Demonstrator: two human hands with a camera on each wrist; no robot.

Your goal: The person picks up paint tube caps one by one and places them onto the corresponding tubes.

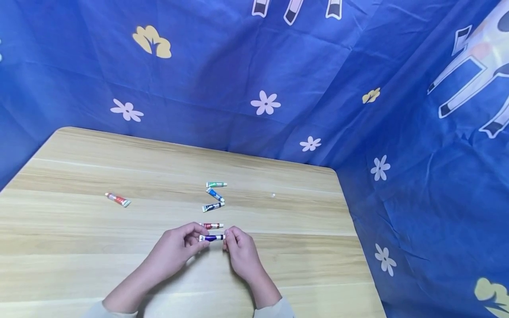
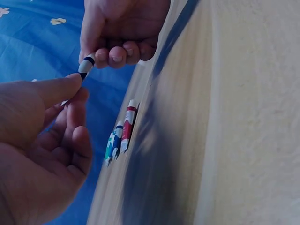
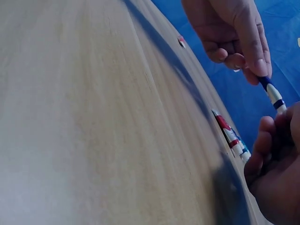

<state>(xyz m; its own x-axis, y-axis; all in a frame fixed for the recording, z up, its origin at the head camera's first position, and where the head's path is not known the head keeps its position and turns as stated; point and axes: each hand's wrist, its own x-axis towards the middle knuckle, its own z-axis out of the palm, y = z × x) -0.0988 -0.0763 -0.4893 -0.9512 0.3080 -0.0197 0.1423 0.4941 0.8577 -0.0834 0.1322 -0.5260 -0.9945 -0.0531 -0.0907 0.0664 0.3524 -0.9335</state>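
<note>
A small purple paint tube (image 1: 211,238) is held level between both hands, over the near middle of the table. My left hand (image 1: 175,247) pinches its flat end between thumb and forefinger. At the other end, the fingers of my right hand (image 1: 241,251) pinch the white cap, mostly covering it. The right wrist view shows the tube (image 3: 272,91) raised above the tabletop, a dark band below its cap. Just beyond it lies a dark red paint tube (image 1: 214,225), its left end hidden behind my left fingers.
Farther back on the wooden table (image 1: 310,265) lie a black-blue tube (image 1: 213,206), a blue tube (image 1: 215,194) and a green tube (image 1: 216,184). An orange-red tube (image 1: 118,199) lies off to the left. A tiny whitish piece (image 1: 273,194) is at the right. Blue patterned cloth (image 1: 222,88) hangs behind.
</note>
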